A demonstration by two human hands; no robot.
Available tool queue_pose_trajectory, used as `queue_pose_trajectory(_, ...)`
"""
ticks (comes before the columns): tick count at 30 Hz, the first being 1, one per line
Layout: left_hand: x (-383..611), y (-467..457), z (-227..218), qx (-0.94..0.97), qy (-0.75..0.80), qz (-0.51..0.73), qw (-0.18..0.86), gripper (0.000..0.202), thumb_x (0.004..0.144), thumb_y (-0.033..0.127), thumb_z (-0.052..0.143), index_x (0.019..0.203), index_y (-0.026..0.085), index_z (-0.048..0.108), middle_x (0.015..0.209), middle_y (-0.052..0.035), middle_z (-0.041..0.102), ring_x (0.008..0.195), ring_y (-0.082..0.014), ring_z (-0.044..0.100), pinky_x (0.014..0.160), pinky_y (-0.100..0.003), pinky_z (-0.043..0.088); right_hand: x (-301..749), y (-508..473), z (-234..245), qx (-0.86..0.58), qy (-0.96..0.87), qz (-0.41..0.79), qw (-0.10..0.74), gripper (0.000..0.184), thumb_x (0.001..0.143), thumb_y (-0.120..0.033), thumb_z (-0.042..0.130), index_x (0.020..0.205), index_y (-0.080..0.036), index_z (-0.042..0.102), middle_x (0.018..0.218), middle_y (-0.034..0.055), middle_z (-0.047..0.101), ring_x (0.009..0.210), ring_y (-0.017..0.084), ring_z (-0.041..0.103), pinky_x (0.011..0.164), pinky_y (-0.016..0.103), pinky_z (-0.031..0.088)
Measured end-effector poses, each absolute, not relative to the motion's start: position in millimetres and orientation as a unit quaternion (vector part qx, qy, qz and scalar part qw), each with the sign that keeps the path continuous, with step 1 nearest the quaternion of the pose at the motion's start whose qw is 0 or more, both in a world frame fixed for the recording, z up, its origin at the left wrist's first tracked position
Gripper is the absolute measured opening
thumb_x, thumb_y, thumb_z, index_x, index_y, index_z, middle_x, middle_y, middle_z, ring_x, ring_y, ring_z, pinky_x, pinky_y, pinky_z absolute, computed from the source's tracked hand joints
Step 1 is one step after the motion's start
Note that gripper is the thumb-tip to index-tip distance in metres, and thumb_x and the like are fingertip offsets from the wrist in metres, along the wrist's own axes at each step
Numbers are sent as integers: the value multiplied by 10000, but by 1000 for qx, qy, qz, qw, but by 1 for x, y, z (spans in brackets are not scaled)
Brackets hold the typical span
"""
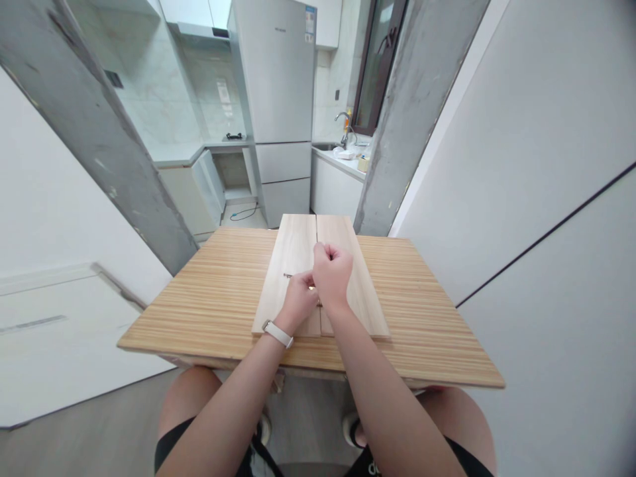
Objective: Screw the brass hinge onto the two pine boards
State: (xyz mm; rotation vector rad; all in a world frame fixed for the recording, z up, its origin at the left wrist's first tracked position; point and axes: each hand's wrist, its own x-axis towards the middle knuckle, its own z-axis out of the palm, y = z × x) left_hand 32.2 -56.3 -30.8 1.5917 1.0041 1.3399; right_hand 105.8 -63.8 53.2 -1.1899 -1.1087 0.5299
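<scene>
Two pale wooden boards, the left board and the right board, lie side by side with a narrow seam between them. Over that seam, my right hand is closed in a fist; a dark spot shows inside it, but what it grips is hidden. My left hand is low on the left board, fingers pinched together against the underside of the right fist. A small brass-coloured piece glints at the left fingertips, partly covered. Beside the left hand, small dark metal pieces, perhaps screws, rest on the left board.
The boards lie on a striped wooden table, its front edge over my knees. Beyond stand a fridge, a sink tap and a counter. A white panel rises close on the right.
</scene>
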Motion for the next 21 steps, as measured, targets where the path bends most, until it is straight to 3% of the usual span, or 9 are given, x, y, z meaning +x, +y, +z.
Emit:
queue_pose_trajectory(3,33,-57,-24,634,362,531,431,100,804,155,648,788,115,739,803,-70,766,796,-202,683,735,-284,535,121,-50,58,-491,-530,323,611,467,831,-303,601,529,-249,249,522,-65,206,503,100,222,498,310,172)
queue_pose_trajectory(9,34,-51,-15,633,299,506,504,235,905,307,680,1010,112,759,1042,-121,784,979,-237,711,906,-341,537,154,-28,71,-348,-622,559,423,523,849,-408,662,464,-239,350,420,-70,299,426,84,232,457,303,136)
queue_pose_trajectory(12,35,-50,-13,641,309,496,497,271,930,315,644,1056,107,766,1055,-117,787,1000,-235,708,910,-329,527,161,-23,72,-311,-621,595,404,548,856,-445,677,474,-243,340,420,-75,295,419,82,219,448,296,133)
queue_pose_trajectory(16,36,-52,-14,630,352,513,464,257,919,297,637,998,97,778,974,-100,793,912,-219,707,829,-296,525,156,-29,63,-342,-624,509,485,466,894,-474,642,547,-218,464,503,-48,424,478,102,340,489,277,257)
queue_pose_trajectory(21,36,-54,-18,639,404,524,393,182,862,195,624,825,101,775,777,-67,755,734,-183,649,675,-257,488,133,-60,55,-458,-584,296,601,176,875,-386,655,859,-220,603,803,2,607,753,174,550,709,307,439)
